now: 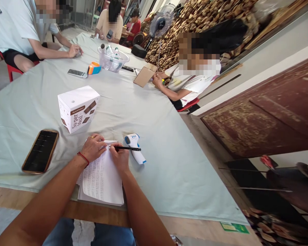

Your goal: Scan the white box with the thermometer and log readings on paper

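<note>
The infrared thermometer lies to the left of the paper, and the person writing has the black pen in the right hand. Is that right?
Not quite: the head view shows the infrared thermometer lying to the right of the paper. The black pen is indeed in the right hand.

- Paper stack (pixel 102 182): white; dark rows of handwriting.
- Pen (pixel 129 148), at the paper stack's far end: black.
- Thermometer (pixel 138 156), right of the paper stack: white, blue trim.
- Phone (pixel 40 151), left of the paper stack: black screen, brown edge.
- Box (pixel 79 107), beyond the paper stack: white, brown rectangles.
- Tablecloth (pixel 174 167), around the paper stack: plain pale grey-green.
</note>
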Action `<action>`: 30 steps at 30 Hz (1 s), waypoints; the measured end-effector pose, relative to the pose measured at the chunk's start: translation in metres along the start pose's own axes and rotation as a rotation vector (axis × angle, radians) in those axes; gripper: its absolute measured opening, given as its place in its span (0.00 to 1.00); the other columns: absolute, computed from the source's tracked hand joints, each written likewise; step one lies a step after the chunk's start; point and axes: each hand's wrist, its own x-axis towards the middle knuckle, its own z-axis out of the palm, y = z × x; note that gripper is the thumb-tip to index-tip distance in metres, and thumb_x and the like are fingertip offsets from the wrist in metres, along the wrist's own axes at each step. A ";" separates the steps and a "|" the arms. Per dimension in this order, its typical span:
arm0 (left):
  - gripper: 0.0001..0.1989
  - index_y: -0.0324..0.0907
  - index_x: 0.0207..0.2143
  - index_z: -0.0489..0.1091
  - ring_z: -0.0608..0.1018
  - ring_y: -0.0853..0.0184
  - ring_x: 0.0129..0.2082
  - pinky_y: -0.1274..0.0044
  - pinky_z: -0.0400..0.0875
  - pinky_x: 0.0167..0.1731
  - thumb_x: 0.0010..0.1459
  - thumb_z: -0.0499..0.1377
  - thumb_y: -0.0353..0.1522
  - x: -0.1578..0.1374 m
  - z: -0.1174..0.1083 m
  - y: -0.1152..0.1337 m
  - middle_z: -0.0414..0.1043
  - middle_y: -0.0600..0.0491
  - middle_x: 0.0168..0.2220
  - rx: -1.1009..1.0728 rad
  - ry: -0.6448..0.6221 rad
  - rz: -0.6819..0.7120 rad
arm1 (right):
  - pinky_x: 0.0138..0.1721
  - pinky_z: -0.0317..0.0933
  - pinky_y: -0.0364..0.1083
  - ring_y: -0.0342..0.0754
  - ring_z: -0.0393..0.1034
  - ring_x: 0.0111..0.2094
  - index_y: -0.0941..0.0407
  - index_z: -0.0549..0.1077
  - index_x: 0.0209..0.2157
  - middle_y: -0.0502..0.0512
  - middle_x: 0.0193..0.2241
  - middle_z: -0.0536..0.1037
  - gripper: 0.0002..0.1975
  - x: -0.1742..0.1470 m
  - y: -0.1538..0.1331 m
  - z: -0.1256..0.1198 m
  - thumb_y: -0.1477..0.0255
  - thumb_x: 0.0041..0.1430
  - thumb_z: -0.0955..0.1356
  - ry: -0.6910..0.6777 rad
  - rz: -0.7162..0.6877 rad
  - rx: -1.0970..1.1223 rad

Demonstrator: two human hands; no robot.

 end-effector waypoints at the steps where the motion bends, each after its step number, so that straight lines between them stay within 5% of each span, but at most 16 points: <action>1: 0.04 0.46 0.34 0.78 0.71 0.60 0.47 0.65 0.69 0.48 0.56 0.63 0.30 0.000 0.001 0.000 0.74 0.51 0.42 -0.001 0.005 0.001 | 0.32 0.64 0.46 0.47 0.68 0.25 0.54 0.71 0.24 0.49 0.21 0.75 0.07 0.000 0.001 0.001 0.66 0.47 0.65 0.001 -0.002 -0.001; 7: 0.02 0.44 0.32 0.76 0.72 0.61 0.44 0.66 0.70 0.45 0.56 0.62 0.29 0.001 -0.003 0.005 0.74 0.51 0.40 0.006 0.109 0.075 | 0.36 0.68 0.49 0.49 0.71 0.30 0.55 0.72 0.30 0.53 0.27 0.77 0.09 0.000 0.000 -0.003 0.65 0.56 0.64 0.102 -0.127 0.028; 12: 0.04 0.42 0.39 0.70 0.71 0.62 0.44 0.66 0.66 0.48 0.60 0.57 0.29 0.006 -0.035 0.007 0.68 0.48 0.41 0.071 0.610 0.031 | 0.46 0.67 0.52 0.51 0.73 0.40 0.54 0.75 0.38 0.56 0.36 0.78 0.10 0.009 -0.003 -0.029 0.67 0.60 0.63 0.006 -0.381 -0.096; 15: 0.12 0.41 0.43 0.66 0.68 0.58 0.48 0.63 0.64 0.51 0.57 0.60 0.33 0.007 -0.056 -0.005 0.62 0.45 0.44 0.166 0.896 -0.099 | 0.44 0.68 0.51 0.50 0.73 0.37 0.54 0.75 0.36 0.54 0.34 0.78 0.10 0.009 -0.006 -0.035 0.67 0.57 0.64 -0.103 -0.323 -0.043; 17: 0.14 0.41 0.44 0.64 0.67 0.57 0.48 0.62 0.63 0.51 0.55 0.61 0.33 0.008 -0.063 -0.011 0.60 0.45 0.44 0.207 0.980 -0.156 | 0.37 0.68 0.48 0.48 0.72 0.32 0.54 0.75 0.34 0.52 0.28 0.77 0.10 0.005 -0.009 -0.029 0.67 0.56 0.63 -0.116 -0.191 0.070; 19: 0.12 0.41 0.42 0.65 0.67 0.58 0.47 0.63 0.63 0.50 0.56 0.60 0.33 0.009 -0.064 -0.013 0.60 0.46 0.43 0.215 0.943 -0.148 | 0.31 0.65 0.46 0.46 0.69 0.26 0.55 0.73 0.32 0.48 0.22 0.73 0.10 0.002 -0.012 -0.019 0.67 0.53 0.62 -0.073 -0.058 0.170; 22: 0.06 0.42 0.38 0.69 0.68 0.60 0.43 0.65 0.62 0.48 0.59 0.59 0.35 0.010 -0.056 -0.007 0.63 0.48 0.40 0.218 0.716 -0.078 | 0.27 0.61 0.44 0.45 0.65 0.23 0.54 0.69 0.27 0.46 0.18 0.70 0.07 0.003 -0.012 -0.004 0.66 0.47 0.64 0.012 0.051 0.190; 30: 0.03 0.49 0.32 0.78 0.69 0.61 0.42 0.66 0.58 0.47 0.56 0.65 0.36 0.008 -0.035 -0.003 0.69 0.51 0.39 0.191 -0.004 0.114 | 0.30 0.61 0.45 0.45 0.64 0.23 0.54 0.68 0.22 0.46 0.19 0.69 0.08 0.008 -0.013 0.001 0.64 0.46 0.64 0.060 0.017 0.176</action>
